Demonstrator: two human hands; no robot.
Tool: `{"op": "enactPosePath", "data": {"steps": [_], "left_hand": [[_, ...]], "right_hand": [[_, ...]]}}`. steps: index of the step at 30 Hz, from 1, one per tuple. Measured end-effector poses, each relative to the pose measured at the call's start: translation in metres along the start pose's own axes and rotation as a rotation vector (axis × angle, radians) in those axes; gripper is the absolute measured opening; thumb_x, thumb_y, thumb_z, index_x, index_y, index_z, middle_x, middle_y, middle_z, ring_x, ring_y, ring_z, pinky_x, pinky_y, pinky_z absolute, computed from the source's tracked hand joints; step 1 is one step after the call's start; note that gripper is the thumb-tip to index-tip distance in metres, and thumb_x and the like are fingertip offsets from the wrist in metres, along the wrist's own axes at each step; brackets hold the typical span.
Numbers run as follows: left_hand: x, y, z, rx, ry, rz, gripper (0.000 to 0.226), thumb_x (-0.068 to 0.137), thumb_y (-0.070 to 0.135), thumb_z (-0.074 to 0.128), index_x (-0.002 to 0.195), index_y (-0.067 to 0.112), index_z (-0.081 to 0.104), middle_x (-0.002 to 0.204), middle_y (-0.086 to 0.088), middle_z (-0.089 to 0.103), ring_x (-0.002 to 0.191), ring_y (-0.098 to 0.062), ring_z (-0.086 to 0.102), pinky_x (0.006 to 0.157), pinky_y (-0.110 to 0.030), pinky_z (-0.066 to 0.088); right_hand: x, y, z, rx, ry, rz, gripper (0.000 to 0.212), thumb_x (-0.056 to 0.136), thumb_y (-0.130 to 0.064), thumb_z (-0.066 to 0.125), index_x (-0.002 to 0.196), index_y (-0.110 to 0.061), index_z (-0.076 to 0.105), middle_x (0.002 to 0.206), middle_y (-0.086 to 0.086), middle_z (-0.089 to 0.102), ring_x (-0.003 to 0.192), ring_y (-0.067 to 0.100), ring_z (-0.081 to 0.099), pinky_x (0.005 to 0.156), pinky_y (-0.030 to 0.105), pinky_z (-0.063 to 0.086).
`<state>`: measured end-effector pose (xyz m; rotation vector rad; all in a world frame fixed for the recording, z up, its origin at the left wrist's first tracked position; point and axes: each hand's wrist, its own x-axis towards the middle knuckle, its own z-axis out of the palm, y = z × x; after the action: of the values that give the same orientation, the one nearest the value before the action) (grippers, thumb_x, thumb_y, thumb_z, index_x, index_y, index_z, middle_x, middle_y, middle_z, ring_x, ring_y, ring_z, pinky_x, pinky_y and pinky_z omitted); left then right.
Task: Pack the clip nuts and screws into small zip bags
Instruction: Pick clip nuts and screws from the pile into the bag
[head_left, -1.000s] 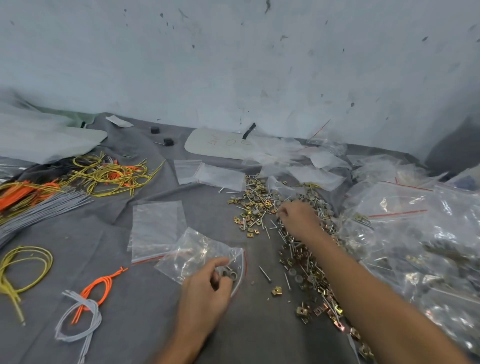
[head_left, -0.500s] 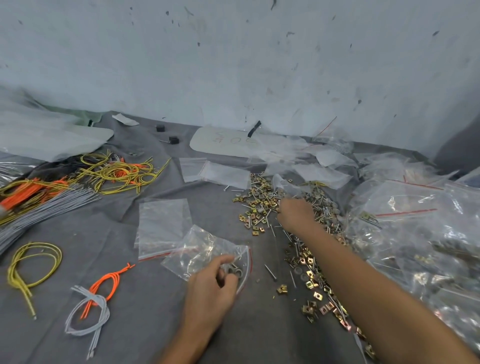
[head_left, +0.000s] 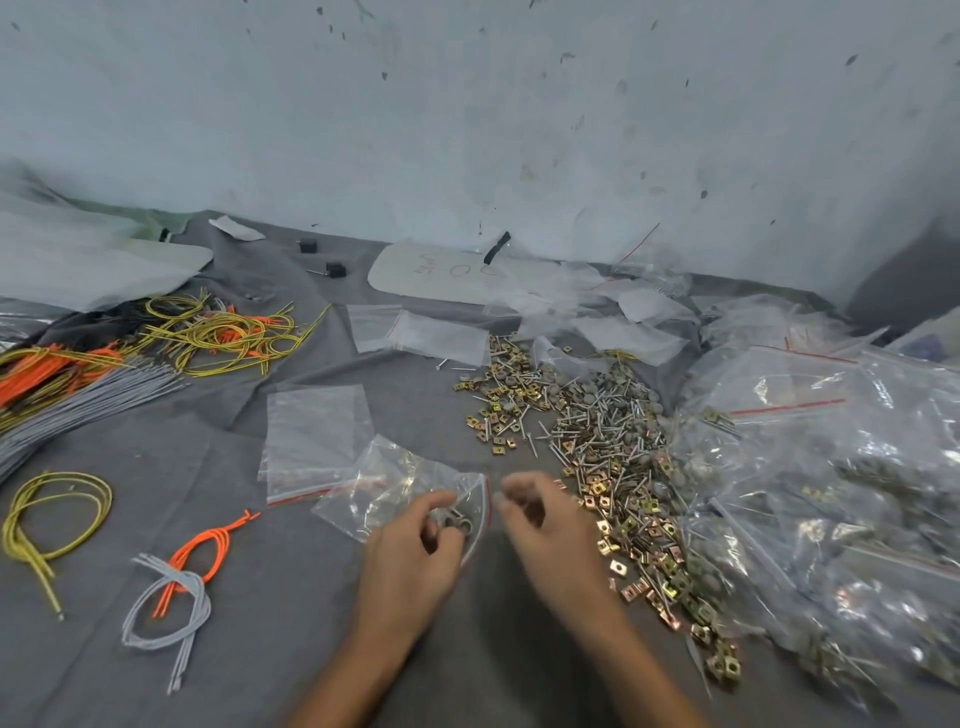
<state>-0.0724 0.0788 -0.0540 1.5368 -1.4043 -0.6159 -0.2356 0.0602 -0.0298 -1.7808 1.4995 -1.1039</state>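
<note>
Grey cloth (head_left: 260, 597) runs back to a pale, speckled wall. Half a second ago the right grip (head_left: 540, 514) was out on the pile (head_left: 597, 441) of clip nuts and screws. Now it has come back to just beside the mouth of the bag (head_left: 384, 483), fingers curled and blurred, so I cannot tell whether they carry pieces. The left grip (head_left: 415, 545) pinches the bag's rim, keeping the red-striped mouth open on the cloth, with a few pieces inside. A drop into the bag looks due next. Orange handwriting on the white sheet (head_left: 447, 270) by the wall is too faint to read; no brands show.
</note>
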Motion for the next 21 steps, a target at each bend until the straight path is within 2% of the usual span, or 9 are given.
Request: {"op": "enactPosePath", "data": {"steps": [3,7,10,12,18,21], "left_hand": [[-0.001,0.0,-0.001,0.009,-0.006,0.002,0.035,0.082,0.007,0.068,0.108,0.03,0.071,0.063,0.007,0.06,0.058,-0.007,0.056,0.062,-0.026,0.047],[-0.002,0.001,0.0,-0.008,0.0,-0.021,0.032,0.08,0.014,0.066,0.107,0.029,0.072,0.06,0.004,0.06,0.056,-0.008,0.056,0.063,-0.031,0.051],[-0.003,0.001,0.0,-0.02,-0.009,-0.028,0.034,0.077,0.018,0.062,0.107,0.031,0.071,0.06,0.004,0.061,0.055,-0.008,0.058,0.064,-0.036,0.054],[-0.003,0.002,0.0,-0.021,-0.01,-0.032,0.035,0.074,0.023,0.059,0.106,0.032,0.071,0.059,0.003,0.061,0.056,-0.009,0.059,0.065,-0.037,0.055],[-0.004,0.006,-0.001,-0.006,-0.001,-0.021,0.038,0.072,0.027,0.056,0.106,0.031,0.072,0.06,0.005,0.059,0.057,-0.009,0.056,0.065,-0.036,0.053],[-0.005,0.006,0.0,0.014,0.029,-0.004,0.029,0.079,0.016,0.067,0.105,0.028,0.073,0.064,0.009,0.061,0.059,-0.009,0.057,0.065,-0.034,0.052]], "right_hand": [[-0.029,0.006,0.021,0.035,0.022,0.035,0.019,0.087,-0.016,0.073,0.09,-0.031,0.063,0.09,-0.022,0.069,0.082,0.001,0.067,0.073,0.013,0.048],[-0.028,0.005,0.034,0.015,0.035,0.004,0.014,0.088,-0.019,0.072,0.088,-0.028,0.061,0.081,-0.015,0.068,0.078,0.005,0.065,0.071,0.021,0.05],[-0.025,0.005,0.043,-0.124,-0.002,-0.023,0.008,0.09,-0.026,0.066,0.092,-0.029,0.059,0.086,-0.013,0.066,0.084,0.006,0.06,0.076,0.032,0.05],[-0.027,0.008,0.046,-0.208,-0.011,-0.055,0.006,0.091,-0.03,0.061,0.097,-0.031,0.059,0.092,-0.012,0.065,0.09,0.01,0.056,0.077,0.035,0.049],[-0.031,0.004,0.047,-0.244,-0.03,-0.162,0.028,0.092,-0.03,0.045,0.111,-0.031,0.065,0.109,-0.015,0.067,0.096,0.012,0.055,0.084,0.033,0.048],[-0.032,0.001,0.045,-0.253,-0.071,-0.205,0.032,0.091,-0.027,0.041,0.115,-0.032,0.062,0.107,-0.012,0.069,0.097,0.017,0.055,0.086,0.038,0.047]]}}
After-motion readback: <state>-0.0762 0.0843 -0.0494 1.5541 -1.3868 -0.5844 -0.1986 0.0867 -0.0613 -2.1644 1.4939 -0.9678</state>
